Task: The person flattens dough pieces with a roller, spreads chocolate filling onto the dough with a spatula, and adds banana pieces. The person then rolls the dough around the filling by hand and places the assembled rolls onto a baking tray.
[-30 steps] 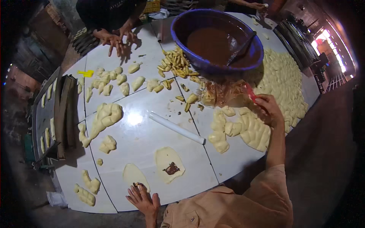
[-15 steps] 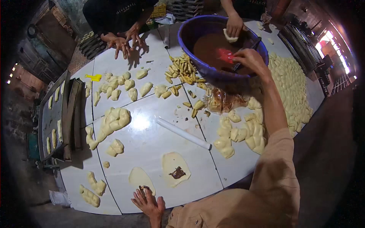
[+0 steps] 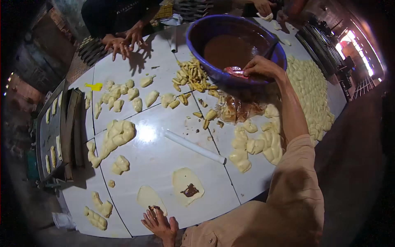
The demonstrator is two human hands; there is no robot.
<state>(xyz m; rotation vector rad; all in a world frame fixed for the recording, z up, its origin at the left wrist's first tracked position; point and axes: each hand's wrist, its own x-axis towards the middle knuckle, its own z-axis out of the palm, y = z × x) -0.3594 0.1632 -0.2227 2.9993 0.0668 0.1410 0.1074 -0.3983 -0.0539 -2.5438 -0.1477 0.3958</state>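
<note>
My left hand (image 3: pixel 161 227) rests with fingers spread at the near end of a thin oval sheet of dough (image 3: pixel 148 197), beside a little dark brown filling on it. To the right lies a second flattened dough sheet (image 3: pixel 183 178) with a brown smear (image 3: pixel 190 190). My right hand (image 3: pixel 265 68) is over the near rim of a large purple basin (image 3: pixel 193 51), which holds brown paste (image 3: pixel 226 49). Its fingers are closed on a shiny red flat piece (image 3: pixel 235 72), whose exact kind is unclear. A white rolling rod (image 3: pixel 195 147) lies beyond the sheets.
Dough lumps (image 3: pixel 119 133) lie across the left, with cut banana pieces (image 3: pixel 191 76) near the basin. A clear plastic bag (image 3: pixel 238 109) sits before the basin. Many dough pieces (image 3: pixel 308 99) cover the right. Trays (image 3: pixel 49 131) stand left. Across the table are another person's hands (image 3: pixel 125 41).
My right hand has drawn the red piece from the paste toward the basin's near rim. Another person's hand with dough has moved away from over the basin. My left hand stays by the dough.
</note>
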